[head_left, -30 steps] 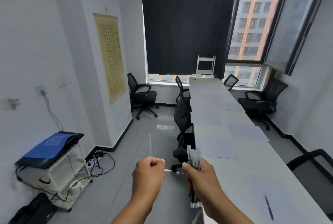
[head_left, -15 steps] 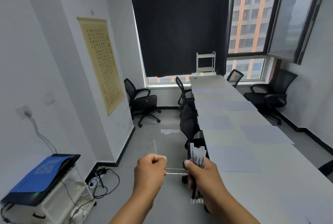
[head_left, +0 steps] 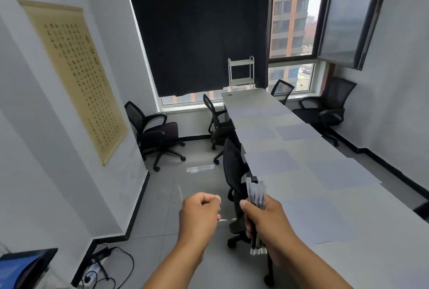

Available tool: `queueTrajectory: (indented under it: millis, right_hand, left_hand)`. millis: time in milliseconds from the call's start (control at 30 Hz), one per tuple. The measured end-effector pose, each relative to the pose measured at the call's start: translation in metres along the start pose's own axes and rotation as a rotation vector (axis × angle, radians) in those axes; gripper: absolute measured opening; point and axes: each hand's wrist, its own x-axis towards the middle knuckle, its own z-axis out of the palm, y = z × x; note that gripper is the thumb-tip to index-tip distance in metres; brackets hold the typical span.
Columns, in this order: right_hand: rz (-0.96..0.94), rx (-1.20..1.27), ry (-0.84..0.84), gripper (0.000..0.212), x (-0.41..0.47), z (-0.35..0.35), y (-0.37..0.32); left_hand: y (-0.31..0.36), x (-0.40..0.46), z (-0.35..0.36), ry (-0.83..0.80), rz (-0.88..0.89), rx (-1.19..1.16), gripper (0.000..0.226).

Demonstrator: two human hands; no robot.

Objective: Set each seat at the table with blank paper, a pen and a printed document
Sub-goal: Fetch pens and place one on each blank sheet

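Calligraphy scroll [head_left: 76, 79], characters illegible

My right hand [head_left: 267, 221] hides the middle of the pens [head_left: 255, 193]; the table [head_left: 348, 195] runs off the right edge.

Right hand [head_left: 267, 221] grips a bundle of pens [head_left: 256, 198] upright; left hand [head_left: 200, 214] is fisted just beside it, pinching the end of a single clear pen [head_left: 226, 219] that runs level between the two hands. Long white table [head_left: 329, 195] runs away on the right with blank paper sheets [head_left: 274, 161] laid in two rows along it. Black mesh chairs [head_left: 234, 172] sit at both sides, black curtain [head_left: 199, 28] over the far window, calligraphy scroll [head_left: 76, 75] on the left wall.
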Motion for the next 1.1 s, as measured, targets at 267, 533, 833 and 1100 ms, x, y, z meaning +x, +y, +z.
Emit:
queueTrajectory:
  millis: [267, 533, 833, 1100]
  right_hand:
    - [0.024, -0.028, 0.182, 0.023, 0.078, 0.062, -0.023]
    - [0.053, -0.046, 0.336, 0.022, 0.115, 0.064, -0.036]
    - [0.118, 0.035, 0.485, 0.02, 0.164, -0.005, -0.004]
    - [0.193, 0.158, 0.537, 0.013, 0.231, -0.07, 0.035]
  left_hand:
    - [0.007, 0.134, -0.017, -0.209, 0.055, 0.026, 0.023]
    - [0.034, 0.189, 0.022, -0.463, 0.109, 0.026, 0.022]
    - [0.056, 0.23, 0.131, -0.757, 0.193, 0.013, 0.02]
    - [0.066, 0.27, 0.236, -0.879, 0.209, 0.107, 0.018]
